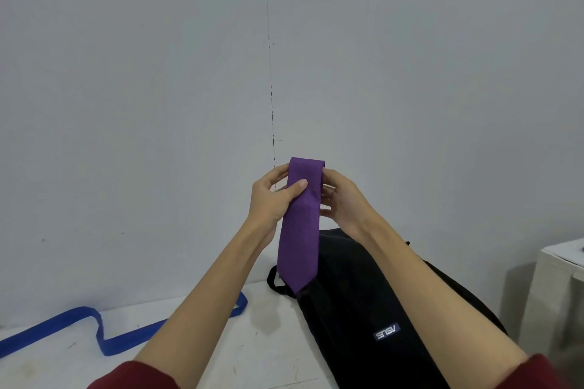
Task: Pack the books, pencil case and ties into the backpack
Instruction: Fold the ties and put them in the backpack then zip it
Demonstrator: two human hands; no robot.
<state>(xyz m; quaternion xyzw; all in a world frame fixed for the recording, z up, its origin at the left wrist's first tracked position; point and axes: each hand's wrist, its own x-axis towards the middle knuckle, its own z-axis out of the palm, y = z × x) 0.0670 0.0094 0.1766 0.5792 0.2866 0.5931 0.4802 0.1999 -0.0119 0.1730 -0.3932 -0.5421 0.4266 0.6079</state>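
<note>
the folded purple ribbed fabric tie (298, 224) is held upright above the tabletop (252, 350), its pointed tip hanging at the upper end of the black fabric backpack (354, 309). the left hand (275, 196) grasps the tie near its top fold, thumb across the front. the right hand (343, 199) grips the opposite edge. a blue fabric tie (104, 335) lies on the tabletop at 8 o'clock from the backpack.

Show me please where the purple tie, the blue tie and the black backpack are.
purple tie (298, 230): head view, middle of its hanging blade.
blue tie (63, 320): head view, strip lying on the table, left side.
black backpack (354, 300): head view, front panel above the logo.
</note>
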